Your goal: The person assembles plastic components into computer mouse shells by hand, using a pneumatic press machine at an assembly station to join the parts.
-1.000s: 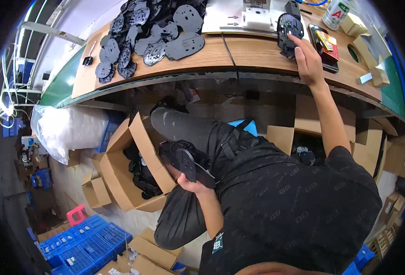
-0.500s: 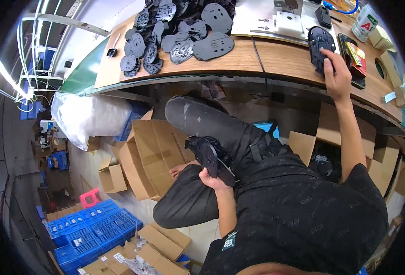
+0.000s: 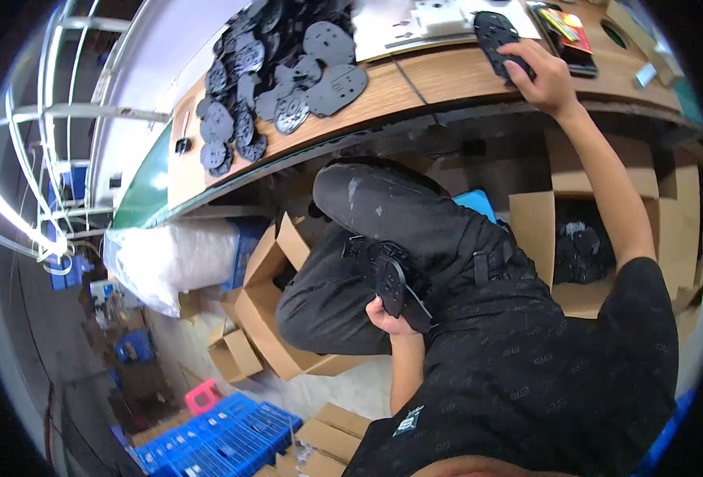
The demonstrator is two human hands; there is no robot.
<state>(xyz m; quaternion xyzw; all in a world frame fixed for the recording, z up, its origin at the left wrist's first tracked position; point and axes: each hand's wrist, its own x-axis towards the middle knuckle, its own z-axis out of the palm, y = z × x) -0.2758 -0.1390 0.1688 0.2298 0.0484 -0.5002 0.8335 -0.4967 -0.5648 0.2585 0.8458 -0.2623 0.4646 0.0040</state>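
My left hand point(image 3: 389, 319), low over my lap, is closed on a stack of black plastic plates point(image 3: 393, 280). Its thumb lies along the near edge and the lower fingers are hidden underneath. Up at the workbench, my right hand point(image 3: 544, 75) bends its fingers and thumb around the near end of a black oval plastic plate point(image 3: 494, 33). That plate lies at the edge of a white board point(image 3: 431, 40), and the fingertips partly cover it.
A heap of black plastic plates point(image 3: 288, 75) covers the left of the wooden workbench point(image 3: 399, 83). A red and yellow packet point(image 3: 567, 30) lies right of my right hand. Cardboard boxes point(image 3: 534, 230) stand beneath the bench; blue crates point(image 3: 224, 437) sit lower left.
The whole view has shifted, so the bench appears further left and higher. My right hand's fingers are bent more around the oval plate. My left hand keeps its stack.
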